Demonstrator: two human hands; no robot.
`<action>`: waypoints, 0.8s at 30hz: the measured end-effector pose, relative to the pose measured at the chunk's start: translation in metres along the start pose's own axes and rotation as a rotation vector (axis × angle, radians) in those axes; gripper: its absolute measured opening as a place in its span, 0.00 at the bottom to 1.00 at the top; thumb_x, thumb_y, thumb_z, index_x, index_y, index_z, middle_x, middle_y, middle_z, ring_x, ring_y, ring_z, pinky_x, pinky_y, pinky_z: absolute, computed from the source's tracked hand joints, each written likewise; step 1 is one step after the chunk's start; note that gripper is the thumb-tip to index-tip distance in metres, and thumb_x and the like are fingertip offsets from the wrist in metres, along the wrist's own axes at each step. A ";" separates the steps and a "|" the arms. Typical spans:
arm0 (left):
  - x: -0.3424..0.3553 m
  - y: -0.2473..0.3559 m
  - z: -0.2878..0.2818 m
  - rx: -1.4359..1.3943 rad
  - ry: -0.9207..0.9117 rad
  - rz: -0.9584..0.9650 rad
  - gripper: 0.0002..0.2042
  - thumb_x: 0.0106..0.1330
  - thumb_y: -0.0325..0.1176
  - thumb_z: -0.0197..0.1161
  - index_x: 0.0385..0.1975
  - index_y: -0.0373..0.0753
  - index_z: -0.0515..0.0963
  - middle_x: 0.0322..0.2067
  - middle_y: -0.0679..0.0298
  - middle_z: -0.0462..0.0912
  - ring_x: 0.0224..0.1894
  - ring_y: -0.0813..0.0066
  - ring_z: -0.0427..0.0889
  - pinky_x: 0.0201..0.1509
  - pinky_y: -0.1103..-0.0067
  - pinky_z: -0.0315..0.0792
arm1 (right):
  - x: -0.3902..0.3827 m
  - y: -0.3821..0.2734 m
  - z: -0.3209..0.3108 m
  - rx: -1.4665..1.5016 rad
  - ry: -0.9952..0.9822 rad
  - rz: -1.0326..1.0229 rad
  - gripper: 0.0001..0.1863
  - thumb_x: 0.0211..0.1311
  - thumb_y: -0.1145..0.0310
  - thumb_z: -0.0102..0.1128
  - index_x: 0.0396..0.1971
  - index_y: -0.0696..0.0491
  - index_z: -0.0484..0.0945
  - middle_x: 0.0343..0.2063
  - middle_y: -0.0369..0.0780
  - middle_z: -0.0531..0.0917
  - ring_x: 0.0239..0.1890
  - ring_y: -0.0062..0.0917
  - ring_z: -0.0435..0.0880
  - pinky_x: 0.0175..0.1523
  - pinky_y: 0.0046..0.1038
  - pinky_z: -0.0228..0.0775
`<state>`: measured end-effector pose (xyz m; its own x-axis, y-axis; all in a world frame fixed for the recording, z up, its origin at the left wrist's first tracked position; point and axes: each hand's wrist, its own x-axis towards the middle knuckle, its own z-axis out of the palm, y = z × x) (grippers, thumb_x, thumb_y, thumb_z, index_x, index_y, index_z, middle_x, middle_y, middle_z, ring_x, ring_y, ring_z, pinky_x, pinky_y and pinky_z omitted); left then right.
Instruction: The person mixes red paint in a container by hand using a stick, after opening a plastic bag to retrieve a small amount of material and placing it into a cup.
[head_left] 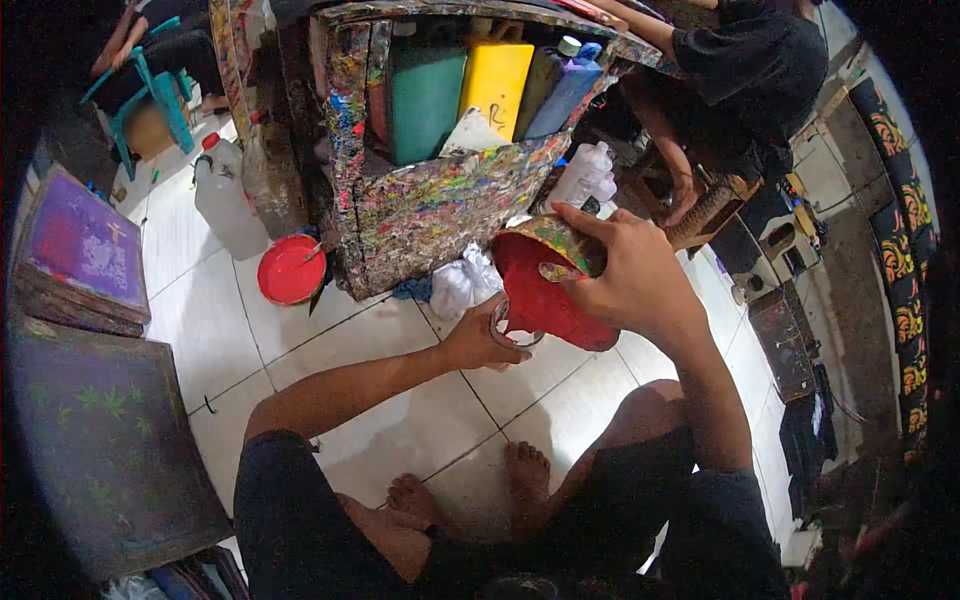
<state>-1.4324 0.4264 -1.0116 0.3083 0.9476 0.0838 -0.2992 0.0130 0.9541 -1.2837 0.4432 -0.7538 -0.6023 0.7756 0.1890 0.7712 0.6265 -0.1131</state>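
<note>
My right hand [640, 275] grips a paint-stained bowl [530, 280] by its rim, thumb at the edge and fingers around the outside. The bowl is tipped to the left, and red paint coats its inside. Below its lower edge, my left hand [472, 338] is closed around a small clear cup [518, 338]. Some red shows in the cup, but how full it is I cannot tell. Cup and bowl are close together; whether they touch is unclear.
A paint-crusted cabinet [430, 215] ahead holds several jugs, including a yellow jug [497, 82]. A red paint bowl [291, 270] and a whitish jug [228, 195] stand on the tiles. Printing frames [85, 245] lean at left. Another person [745, 85] sits at far right.
</note>
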 end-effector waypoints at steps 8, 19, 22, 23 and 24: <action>0.001 -0.009 -0.006 0.124 0.027 0.093 0.39 0.47 0.27 0.78 0.61 0.42 0.65 0.46 0.64 0.81 0.40 0.84 0.79 0.39 0.82 0.77 | 0.001 0.001 0.003 -0.043 0.002 -0.012 0.35 0.45 0.53 0.70 0.59 0.43 0.77 0.31 0.53 0.79 0.36 0.45 0.82 0.46 0.41 0.72; 0.009 -0.024 -0.011 0.277 0.039 0.173 0.40 0.46 0.28 0.78 0.61 0.42 0.64 0.48 0.63 0.80 0.38 0.83 0.80 0.37 0.81 0.78 | 0.001 0.004 0.005 -0.064 0.011 -0.029 0.35 0.47 0.51 0.68 0.59 0.44 0.77 0.29 0.52 0.78 0.33 0.44 0.82 0.43 0.40 0.72; 0.009 -0.022 -0.012 0.378 0.037 0.247 0.42 0.46 0.29 0.79 0.63 0.43 0.63 0.48 0.62 0.80 0.37 0.81 0.81 0.37 0.80 0.79 | 0.001 0.003 0.003 -0.057 -0.005 -0.015 0.35 0.47 0.51 0.68 0.59 0.45 0.77 0.29 0.51 0.78 0.33 0.43 0.81 0.43 0.40 0.72; 0.009 -0.020 -0.009 0.321 0.031 0.187 0.42 0.45 0.30 0.79 0.63 0.42 0.63 0.48 0.62 0.80 0.37 0.81 0.81 0.37 0.79 0.79 | 0.001 0.006 0.006 -0.060 0.009 -0.027 0.36 0.46 0.51 0.68 0.59 0.45 0.77 0.29 0.51 0.78 0.32 0.43 0.81 0.42 0.40 0.72; 0.009 -0.019 -0.007 0.265 0.026 0.126 0.42 0.45 0.31 0.79 0.63 0.42 0.62 0.48 0.62 0.80 0.37 0.81 0.81 0.36 0.79 0.79 | 0.000 0.008 0.007 -0.063 0.022 -0.039 0.36 0.46 0.50 0.68 0.59 0.45 0.77 0.29 0.51 0.78 0.32 0.43 0.81 0.42 0.40 0.72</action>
<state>-1.4307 0.4368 -1.0306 0.2597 0.9442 0.2027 -0.0865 -0.1863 0.9787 -1.2790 0.4492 -0.7613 -0.6279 0.7483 0.2140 0.7591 0.6495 -0.0441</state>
